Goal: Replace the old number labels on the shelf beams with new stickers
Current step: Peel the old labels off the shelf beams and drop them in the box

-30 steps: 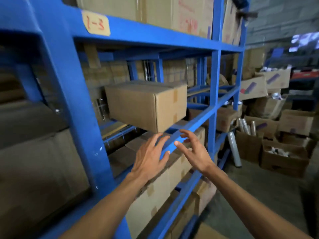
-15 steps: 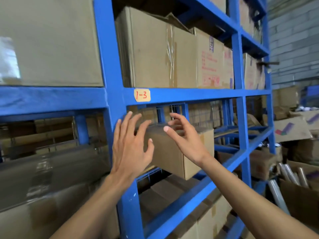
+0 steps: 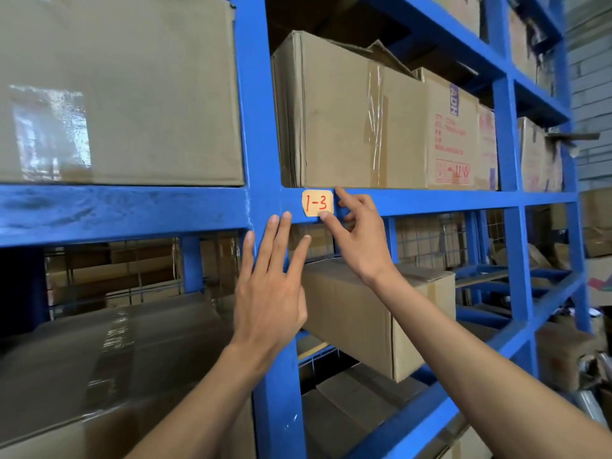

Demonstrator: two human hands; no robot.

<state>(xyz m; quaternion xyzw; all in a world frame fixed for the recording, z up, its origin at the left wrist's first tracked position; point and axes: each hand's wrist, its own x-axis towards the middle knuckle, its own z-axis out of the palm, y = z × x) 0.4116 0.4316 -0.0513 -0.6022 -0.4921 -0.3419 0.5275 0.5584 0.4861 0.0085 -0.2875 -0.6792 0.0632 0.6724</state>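
Cardboard boxes (image 3: 351, 120) crowd the blue rack around you, and one smaller box (image 3: 374, 313) sits on the lower level behind your wrists. The tan label (image 3: 317, 203) marked 1-3 sticks on the front of the beam (image 3: 430, 202), just right of the upright post (image 3: 261, 180). Your right hand (image 3: 361, 236) is half open, thumb on the label's bottom edge and forefinger at its top right corner. Your left hand (image 3: 270, 286) lies flat, fingers spread against the post, holding nothing
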